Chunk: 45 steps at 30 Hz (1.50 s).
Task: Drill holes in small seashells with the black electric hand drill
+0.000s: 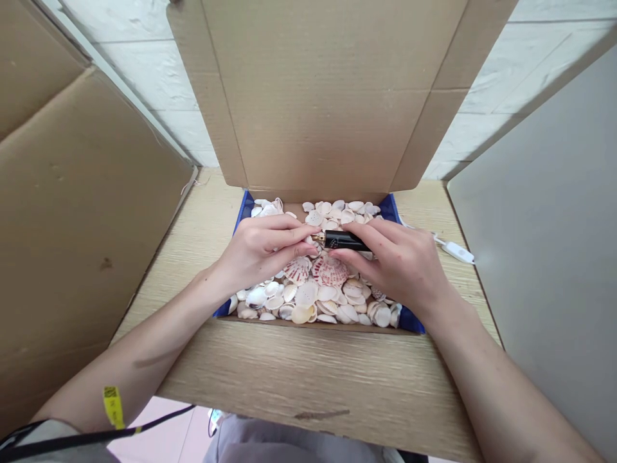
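My right hand (400,257) is closed round a small black hand drill (344,240) with a brass-coloured chuck, held level and pointing left. At the chuck end, my left hand (270,247) pinches thumb and fingers together. Whatever lies between those fingertips is too small and covered to make out. Beneath both hands is a shallow cardboard box (313,325) with blue sides, filled with white and cream seashells (306,294). Two larger scallop shells with reddish markings (330,270) lie just under the drill.
The box's tall cardboard lid (318,96) stands raised at the back. A white inline switch (457,252) on a cable rests on the wooden table (308,366) at right. Cardboard panels (87,212) flank the left, a grey panel (544,212) the right. A black cable (164,418) crosses near my left forearm.
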Tool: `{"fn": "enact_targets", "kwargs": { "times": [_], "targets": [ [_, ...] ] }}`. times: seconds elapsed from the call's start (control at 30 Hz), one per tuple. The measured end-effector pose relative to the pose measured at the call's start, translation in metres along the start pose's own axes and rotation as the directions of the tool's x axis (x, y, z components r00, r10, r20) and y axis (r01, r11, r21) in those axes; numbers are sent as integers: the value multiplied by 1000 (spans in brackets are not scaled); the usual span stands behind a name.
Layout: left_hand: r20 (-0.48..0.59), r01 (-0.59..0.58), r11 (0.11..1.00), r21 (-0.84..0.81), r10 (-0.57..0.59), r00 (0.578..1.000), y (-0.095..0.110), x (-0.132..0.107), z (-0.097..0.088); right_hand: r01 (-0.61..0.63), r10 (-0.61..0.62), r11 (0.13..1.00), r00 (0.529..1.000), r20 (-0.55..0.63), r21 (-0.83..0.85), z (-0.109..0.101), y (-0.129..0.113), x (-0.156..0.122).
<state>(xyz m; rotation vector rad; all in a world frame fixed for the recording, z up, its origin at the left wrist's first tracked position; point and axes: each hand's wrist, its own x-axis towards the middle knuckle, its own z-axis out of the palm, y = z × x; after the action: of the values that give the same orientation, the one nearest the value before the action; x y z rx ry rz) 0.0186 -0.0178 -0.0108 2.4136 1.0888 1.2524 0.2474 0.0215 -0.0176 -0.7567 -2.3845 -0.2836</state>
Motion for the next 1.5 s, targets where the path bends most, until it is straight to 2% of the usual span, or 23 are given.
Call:
{"fn": "enact_targets", "kwargs": {
  "times": [0.4, 0.87, 1.0, 1.1, 1.2, 1.3, 1.5],
  "targets": [
    [-3, 61, 998, -9, -61, 998, 2, 1, -1, -35, 36, 999, 999, -30, 30, 0, -1, 1],
    [-50, 55, 998, 31, -53, 997, 2, 3, 0, -55, 57, 998, 998, -39, 41, 1, 0, 0],
    [-57, 192, 981, 32, -190, 980, 6, 4, -1, -72, 74, 996, 996, -41, 48, 1, 0, 0],
    [-42, 304, 952, -38, -306, 951, 7, 3, -1, -79, 81, 995, 996, -29, 58, 1, 0, 0],
    [-28, 359, 924, -131, -365, 930, 7, 1, 0, -75, 77, 996, 996, -34, 57, 1, 0, 1],
    [-12, 356, 917, -179, -364, 931, 6, 0, 1, -69, 71, 996, 997, -36, 57, 1, 0, 1],
    [-18, 284, 953, -103, -287, 958, 3, -3, -1, -72, 73, 996, 997, -16, 47, 1, 0, 0]
  ]
}}
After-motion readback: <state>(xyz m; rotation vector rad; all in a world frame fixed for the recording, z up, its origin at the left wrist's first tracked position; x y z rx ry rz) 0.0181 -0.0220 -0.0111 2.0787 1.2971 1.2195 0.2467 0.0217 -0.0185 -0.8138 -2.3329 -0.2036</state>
